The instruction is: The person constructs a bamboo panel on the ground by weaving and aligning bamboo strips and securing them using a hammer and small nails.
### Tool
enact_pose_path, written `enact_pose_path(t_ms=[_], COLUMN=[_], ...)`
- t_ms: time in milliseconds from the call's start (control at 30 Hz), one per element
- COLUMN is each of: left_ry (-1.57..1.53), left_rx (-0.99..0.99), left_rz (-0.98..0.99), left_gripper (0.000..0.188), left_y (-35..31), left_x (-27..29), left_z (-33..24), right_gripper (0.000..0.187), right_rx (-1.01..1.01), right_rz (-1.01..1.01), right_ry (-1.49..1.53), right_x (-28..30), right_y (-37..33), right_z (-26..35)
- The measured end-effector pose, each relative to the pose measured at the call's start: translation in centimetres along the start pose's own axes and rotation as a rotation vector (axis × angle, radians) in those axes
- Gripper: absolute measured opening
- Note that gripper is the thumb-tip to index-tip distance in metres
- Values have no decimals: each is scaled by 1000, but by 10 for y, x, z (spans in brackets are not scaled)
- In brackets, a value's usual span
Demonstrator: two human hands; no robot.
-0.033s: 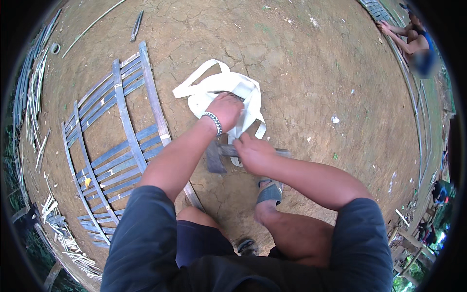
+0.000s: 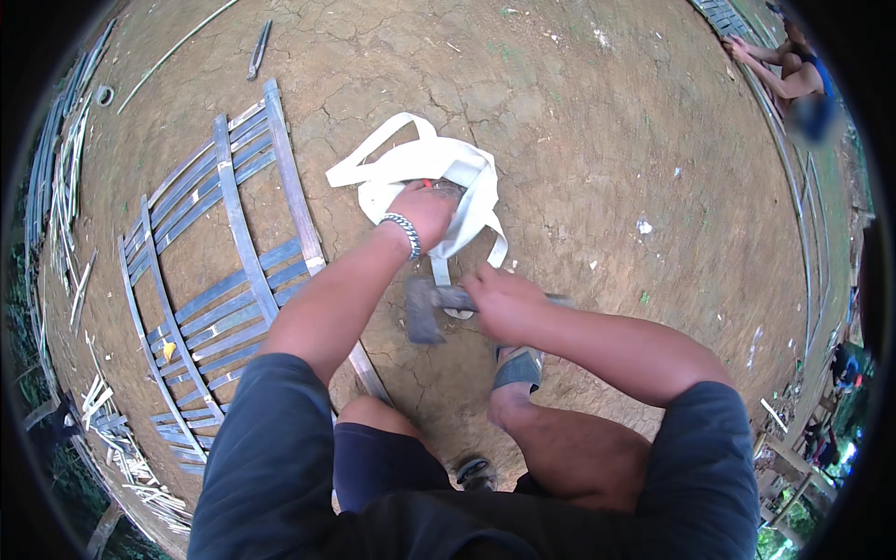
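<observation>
A white cloth bag (image 2: pixel 481 191) with long straps lies on the dirt in front of me. My left hand (image 2: pixel 427 213), with a chain bracelet at its wrist, reaches into the bag's mouth. Its fingers are hidden there, and a small red thing (image 2: pixel 427 184) shows beside them. My right hand (image 2: pixel 507 303) is closed round the wooden handle of a hatchet (image 2: pixel 425 313). The hatchet lies crosswise just below the bag, its dark head toward the left and its handle end passing out to the right beneath my wrist.
A slatted bamboo panel (image 2: pixel 250 243) lies on the left. Beyond it is a plier-like tool (image 2: pixel 259 51). Bamboo strips (image 2: pixel 65 177) and a roll (image 2: pixel 105 95) lie at the far left. Another person (image 2: pixel 793 79) crouches at the upper right beside long poles (image 2: pixel 789 168).
My right hand has drawn the hatchet slightly toward me and away from the bag. My left hand has shifted a little left at the bag's mouth, and the red thing now shows.
</observation>
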State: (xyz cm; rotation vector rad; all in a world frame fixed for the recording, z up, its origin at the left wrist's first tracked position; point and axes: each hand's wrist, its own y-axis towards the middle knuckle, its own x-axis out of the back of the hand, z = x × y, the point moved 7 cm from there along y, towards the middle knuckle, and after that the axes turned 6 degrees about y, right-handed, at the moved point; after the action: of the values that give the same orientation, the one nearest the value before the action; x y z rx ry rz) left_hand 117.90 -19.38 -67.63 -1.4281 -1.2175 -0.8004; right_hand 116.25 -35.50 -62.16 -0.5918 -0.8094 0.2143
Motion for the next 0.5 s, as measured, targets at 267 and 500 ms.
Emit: enact_pose_path(t_ms=[267, 500], left_ry=[-206, -293], left_rx=[344, 479], left_rz=[-89, -161], left_gripper=[21, 20], left_y=[-17, 27], left_x=[-29, -49], left_z=[43, 24], right_gripper=[52, 54], right_rx=[-392, -546], right_rz=[-187, -474], right_ry=[272, 483], right_x=[-4, -50], right_y=[-188, -200], right_z=[-96, -124])
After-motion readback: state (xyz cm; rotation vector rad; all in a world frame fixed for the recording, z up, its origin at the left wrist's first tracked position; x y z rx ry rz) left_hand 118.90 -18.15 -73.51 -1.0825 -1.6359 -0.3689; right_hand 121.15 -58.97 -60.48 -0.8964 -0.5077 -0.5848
